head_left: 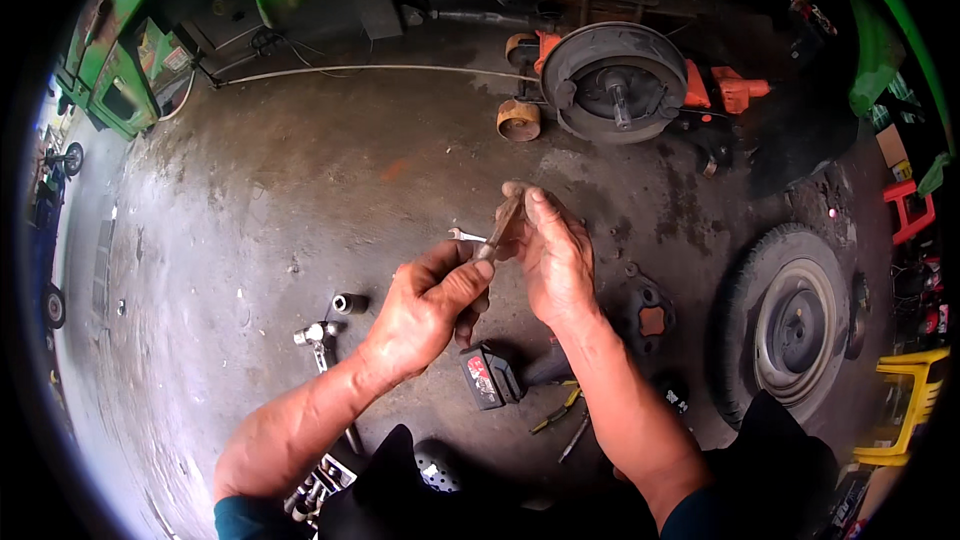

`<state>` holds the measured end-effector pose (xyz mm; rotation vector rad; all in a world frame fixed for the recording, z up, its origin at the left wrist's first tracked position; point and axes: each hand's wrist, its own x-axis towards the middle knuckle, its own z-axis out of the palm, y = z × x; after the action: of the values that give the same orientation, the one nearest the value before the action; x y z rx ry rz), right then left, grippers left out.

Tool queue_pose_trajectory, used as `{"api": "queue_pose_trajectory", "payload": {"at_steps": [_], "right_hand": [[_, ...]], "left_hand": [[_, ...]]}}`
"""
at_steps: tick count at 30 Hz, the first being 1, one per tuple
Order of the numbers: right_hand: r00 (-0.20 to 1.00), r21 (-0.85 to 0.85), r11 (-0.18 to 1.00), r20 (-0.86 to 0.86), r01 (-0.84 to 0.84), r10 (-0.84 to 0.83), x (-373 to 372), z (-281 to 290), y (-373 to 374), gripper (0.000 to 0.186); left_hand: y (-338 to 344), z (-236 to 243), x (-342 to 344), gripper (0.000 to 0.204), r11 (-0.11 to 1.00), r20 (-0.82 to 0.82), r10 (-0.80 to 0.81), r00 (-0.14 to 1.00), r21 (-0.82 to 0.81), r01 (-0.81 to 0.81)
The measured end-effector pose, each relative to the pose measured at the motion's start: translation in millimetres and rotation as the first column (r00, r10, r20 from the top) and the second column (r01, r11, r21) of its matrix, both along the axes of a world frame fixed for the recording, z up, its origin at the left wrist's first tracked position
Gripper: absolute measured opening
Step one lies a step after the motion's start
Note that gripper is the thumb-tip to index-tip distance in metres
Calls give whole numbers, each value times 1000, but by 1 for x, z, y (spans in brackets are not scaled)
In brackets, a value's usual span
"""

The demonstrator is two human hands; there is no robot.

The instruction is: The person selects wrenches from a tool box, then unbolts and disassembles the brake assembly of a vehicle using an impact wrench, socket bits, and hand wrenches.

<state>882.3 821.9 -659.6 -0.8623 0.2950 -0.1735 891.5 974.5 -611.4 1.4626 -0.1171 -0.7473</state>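
My left hand (418, 312) is closed around the grey, rounded handle of a brownish, flat-bladed hand tool (506, 224), raised above the floor. Its exact kind is not clear. My right hand (556, 258) has its fingers and thumb about the tool's far, flat end, partly hiding it. Behind the hands, a small open-ended spanner (466, 235) lies on the floor. Below my left wrist are a socket (347, 303) and a ratchet (318, 335). Between my forearms sits a cordless tool with a black and red battery (484, 380).
An orange floor jack (738, 90) stands under a round brake assembly (612, 85) with a protruding shaft. At right lies a wheel with its tyre (735, 325). Nearby are a dark metal flange (648, 325), yellow-handled pliers (560, 408) and a socket tray (325, 480).
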Motion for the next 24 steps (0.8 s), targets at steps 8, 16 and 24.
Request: {"api": "queue_pose_trajectory", "payload": {"at_steps": [8,16,24], "right_hand": [[930,17,963,-264,270,-256,-25,-28,-43,27],[914,30,967,-335,252,-228,-46,-50,-66,22],[931,45,981,-326,190,-165,-42,-44,-63,28]], "left_hand": [[-131,-6,54,30,973,394,100,914,155,-173],[-169,-13,81,31,924,477,288,830,88,-371],[-180,-26,79,28,908,397,365,842,46,-415]]}}
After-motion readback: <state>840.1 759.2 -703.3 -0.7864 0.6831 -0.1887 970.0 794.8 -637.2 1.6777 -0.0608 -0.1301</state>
